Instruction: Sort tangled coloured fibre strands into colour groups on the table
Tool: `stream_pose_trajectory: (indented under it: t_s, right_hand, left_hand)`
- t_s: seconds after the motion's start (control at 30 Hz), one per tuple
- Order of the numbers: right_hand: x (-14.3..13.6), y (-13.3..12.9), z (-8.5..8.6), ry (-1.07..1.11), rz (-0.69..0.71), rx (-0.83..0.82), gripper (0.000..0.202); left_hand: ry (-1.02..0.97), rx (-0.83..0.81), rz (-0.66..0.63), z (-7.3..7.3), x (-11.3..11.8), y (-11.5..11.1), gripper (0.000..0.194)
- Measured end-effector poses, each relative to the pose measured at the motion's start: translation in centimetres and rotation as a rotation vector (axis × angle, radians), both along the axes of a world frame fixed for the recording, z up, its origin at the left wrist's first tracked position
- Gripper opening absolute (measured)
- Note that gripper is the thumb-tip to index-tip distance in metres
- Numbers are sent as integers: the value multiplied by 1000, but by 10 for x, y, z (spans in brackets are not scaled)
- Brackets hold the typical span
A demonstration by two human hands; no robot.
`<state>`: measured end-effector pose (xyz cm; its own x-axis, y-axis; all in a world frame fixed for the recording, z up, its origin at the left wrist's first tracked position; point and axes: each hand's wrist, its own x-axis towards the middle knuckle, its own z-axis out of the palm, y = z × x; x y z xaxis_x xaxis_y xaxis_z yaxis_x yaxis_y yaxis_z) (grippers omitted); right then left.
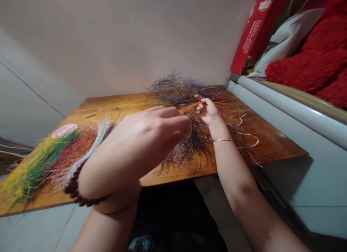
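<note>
A thin bundle of orange strands [191, 107] stretches between my two hands above the table. My left hand [159, 127], large in the foreground with a dark bead bracelet at the wrist, is closed on the near end of it; its fingertips are partly hidden. Farther off, my right hand [208, 111] pinches the other end, with the index finger pointing outward. Loose orange ends stick out past its fingers to the right. Below and behind both hands spreads a tangled pile of dark, mixed-colour strands [173, 87].
Sorted bundles lie at the left of the wooden table [114, 102]: yellow-green strands [35, 165], red-orange strands [78, 147] and silvery white strands [103, 131]. Near them is a pink round item [64, 130]. White strips [252, 136] lie at right, beside a white appliance [311, 136].
</note>
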<state>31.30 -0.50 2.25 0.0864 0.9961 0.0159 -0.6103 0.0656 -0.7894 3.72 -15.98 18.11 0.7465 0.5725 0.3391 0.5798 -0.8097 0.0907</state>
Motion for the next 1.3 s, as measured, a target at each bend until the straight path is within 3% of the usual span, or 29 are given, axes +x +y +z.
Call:
stream_pose_trajectory:
  t_s: [0.13, 0.3, 0.37, 0.47, 0.63, 0.93, 1.03, 1.13, 1.2, 1.3]
  right_hand:
    - [4, 1, -1, 8, -18, -16, 27]
    - [6, -1, 1, 48, -38, -19, 24]
    - [8, -1, 0, 59, -36, -28, 25]
    - [9, -1, 0, 70, -33, -35, 26]
    - [9, -3, 3, 72, -22, -21, 24]
    - [9, -2, 4, 14, -69, -11, 20]
    - [11, 0, 3, -5, -66, -5, 20]
    - [10, 1, 2, -8, -82, -4, 22]
    - [8, 0, 2, -30, -98, 7, 24]
    - [4, -1, 3, -84, -101, 31, 26]
  left_hand:
    - [189, -101, -83, -17, 18, 29, 23]
    - [347, -126, -67, -67, 62, 86, 24]
    - [410, -162, 2, -85, 78, 100, 25]
    - [405, -143, 213, -105, 91, 114, 30]
    - [275, -115, 356, -123, 95, 132, 34]
    - [57, -126, 419, -146, 104, 151, 31]
    - [65, -146, 372, -150, 104, 155, 34]
    - [153, -142, 217, -142, 97, 156, 49]
    - [239, -153, 115, -124, 88, 148, 54]
    - [284, -149, 39, -87, 66, 120, 37]
